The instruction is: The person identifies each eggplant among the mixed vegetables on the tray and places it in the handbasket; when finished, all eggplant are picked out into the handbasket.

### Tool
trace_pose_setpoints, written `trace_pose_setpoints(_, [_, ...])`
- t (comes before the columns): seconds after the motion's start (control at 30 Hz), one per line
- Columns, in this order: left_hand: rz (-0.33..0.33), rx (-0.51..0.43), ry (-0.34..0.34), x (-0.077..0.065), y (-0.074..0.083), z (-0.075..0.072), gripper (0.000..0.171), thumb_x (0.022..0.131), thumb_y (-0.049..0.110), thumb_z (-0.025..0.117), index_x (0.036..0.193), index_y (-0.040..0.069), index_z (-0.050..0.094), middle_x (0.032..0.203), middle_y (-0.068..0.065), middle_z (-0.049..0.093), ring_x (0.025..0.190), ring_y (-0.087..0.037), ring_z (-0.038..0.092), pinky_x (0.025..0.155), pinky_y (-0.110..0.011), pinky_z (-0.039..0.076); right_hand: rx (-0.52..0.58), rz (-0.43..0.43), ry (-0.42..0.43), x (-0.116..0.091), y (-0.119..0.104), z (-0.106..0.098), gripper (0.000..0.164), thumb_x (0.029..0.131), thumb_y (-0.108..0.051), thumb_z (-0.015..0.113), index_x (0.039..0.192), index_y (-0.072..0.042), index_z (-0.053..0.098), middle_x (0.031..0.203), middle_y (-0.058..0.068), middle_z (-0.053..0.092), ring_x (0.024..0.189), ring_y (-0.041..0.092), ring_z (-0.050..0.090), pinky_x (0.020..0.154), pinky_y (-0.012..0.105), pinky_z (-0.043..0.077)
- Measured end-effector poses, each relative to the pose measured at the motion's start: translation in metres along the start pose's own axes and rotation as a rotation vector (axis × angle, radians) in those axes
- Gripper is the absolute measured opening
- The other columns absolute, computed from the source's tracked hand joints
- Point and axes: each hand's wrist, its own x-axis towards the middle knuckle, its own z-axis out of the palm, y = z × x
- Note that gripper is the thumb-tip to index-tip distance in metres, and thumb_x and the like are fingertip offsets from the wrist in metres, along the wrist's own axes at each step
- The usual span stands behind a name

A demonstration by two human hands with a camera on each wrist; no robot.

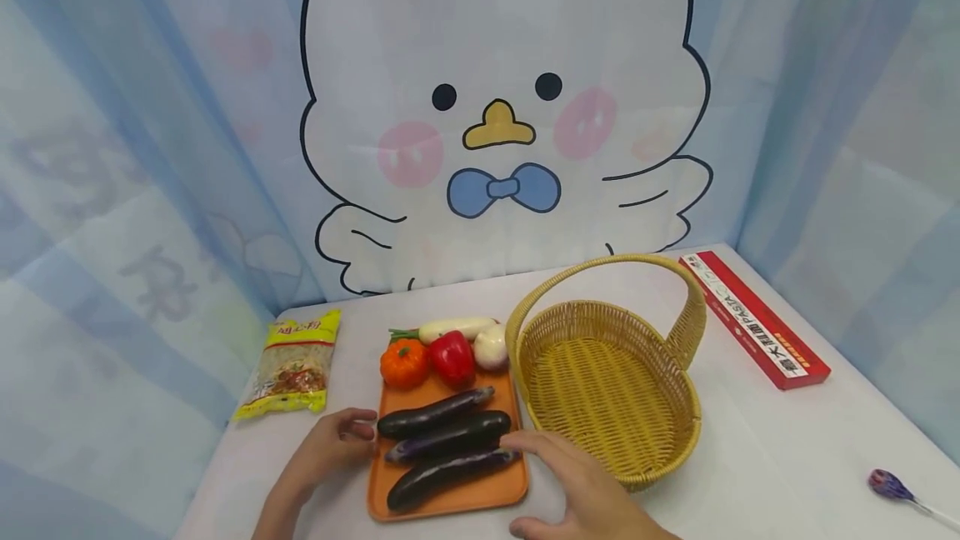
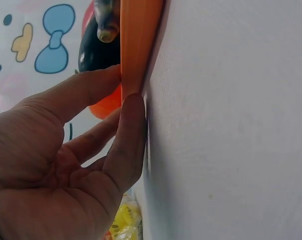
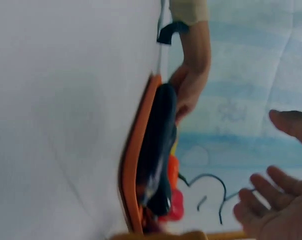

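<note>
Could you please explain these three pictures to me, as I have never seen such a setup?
There is no machine here: a person works with two bare hands. The wide picture comes from a camera on the head; the two sideways-looking ones come from cameras on the wrists. On the white table, an orange tray carries three eggplants, with a pumpkin and red pepper at its far end. A wicker basket stands to its right. The left hand is at the tray's left edge; I cannot tell whether it grips. The right hand has spread fingers and holds nothing.
</note>
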Motion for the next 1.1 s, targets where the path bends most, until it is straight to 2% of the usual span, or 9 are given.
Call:
trace_pose_setpoints(0.1, [0.010, -0.012, -0.015, -0.002, 0.001, 0.001, 0.054, 0.078, 0.011, 0.081, 0.127, 0.000, 0.061, 0.096, -0.006, 0.066, 0.084, -0.021, 0.064, 0.076, -0.040, 0.054, 0.020, 0.099, -0.031, 0.009, 0.001, 0.011, 0.061, 0.080, -0.049, 0.079, 0.133, -0.031, 0.054, 0.133, -0.012, 0.053, 0.125, 0.017, 0.050, 0.100, 0.050, 0.043])
trace_pose_setpoints(0.27, [-0.001, -0.012, -0.017, -0.005, 0.002, 0.001, 0.056, 0.079, 0.010, 0.081, 0.129, 0.000, 0.059, 0.097, -0.007, 0.066, 0.086, -0.021, 0.065, 0.078, -0.041, 0.054, 0.005, 0.139, -0.025, 0.023, 0.009, 0.025, 0.057, 0.079, -0.042, 0.081, 0.128, -0.021, 0.059, 0.127, -0.006, 0.058, 0.118, 0.021, 0.055, 0.096, 0.048, 0.046])
trace_pose_setpoints(0.4, [0.007, -0.017, -0.030, -0.005, 0.001, 0.001, 0.055, 0.079, 0.010, 0.081, 0.129, 0.000, 0.059, 0.098, -0.007, 0.066, 0.086, -0.021, 0.065, 0.078, -0.041, 0.054, 0.011, 0.191, -0.019, 0.031, 0.020, 0.032, 0.055, 0.078, -0.039, 0.081, 0.124, -0.017, 0.061, 0.121, -0.002, 0.062, 0.112, 0.023, 0.058, 0.091, 0.044, 0.048])
trace_pose_setpoints(0.5, [0.005, -0.018, -0.043, -0.005, 0.000, 0.002, 0.055, 0.080, 0.011, 0.080, 0.130, 0.001, 0.059, 0.099, -0.007, 0.065, 0.087, -0.022, 0.064, 0.079, -0.042, 0.053, -0.002, 0.214, -0.001, 0.035, 0.027, 0.039, 0.052, 0.077, -0.034, 0.083, 0.121, -0.016, 0.063, 0.119, -0.002, 0.062, 0.111, 0.022, 0.058, 0.091, 0.045, 0.048])
trace_pose_setpoints(0.7, [-0.005, -0.023, -0.038, -0.004, -0.002, 0.003, 0.056, 0.080, 0.012, 0.080, 0.130, 0.002, 0.059, 0.099, -0.008, 0.065, 0.087, -0.022, 0.064, 0.080, -0.043, 0.053, -0.071, 0.202, 0.026, 0.043, 0.034, 0.053, 0.051, 0.075, -0.028, 0.084, 0.120, -0.017, 0.062, 0.119, -0.005, 0.060, 0.113, 0.018, 0.056, 0.096, 0.044, 0.047])
trace_pose_setpoints(0.93, [0.008, -0.036, -0.062, -0.005, -0.006, 0.002, 0.059, 0.081, 0.015, 0.081, 0.133, 0.000, 0.056, 0.100, -0.008, 0.065, 0.087, -0.022, 0.065, 0.080, -0.043, 0.053, -0.074, 0.176, 0.041, 0.048, 0.037, 0.059, 0.048, 0.076, -0.024, 0.082, 0.119, -0.015, 0.062, 0.117, -0.005, 0.060, 0.110, 0.017, 0.057, 0.092, 0.040, 0.048])
trace_pose_setpoints(1.1, [0.025, -0.027, -0.062, -0.005, -0.002, 0.001, 0.059, 0.081, 0.014, 0.081, 0.133, 0.001, 0.056, 0.099, -0.008, 0.064, 0.087, -0.022, 0.064, 0.079, -0.043, 0.053, -0.081, 0.180, 0.025, 0.054, 0.042, 0.059, 0.041, 0.079, -0.021, 0.079, 0.116, -0.013, 0.063, 0.113, -0.002, 0.061, 0.107, 0.019, 0.059, 0.089, 0.040, 0.050])
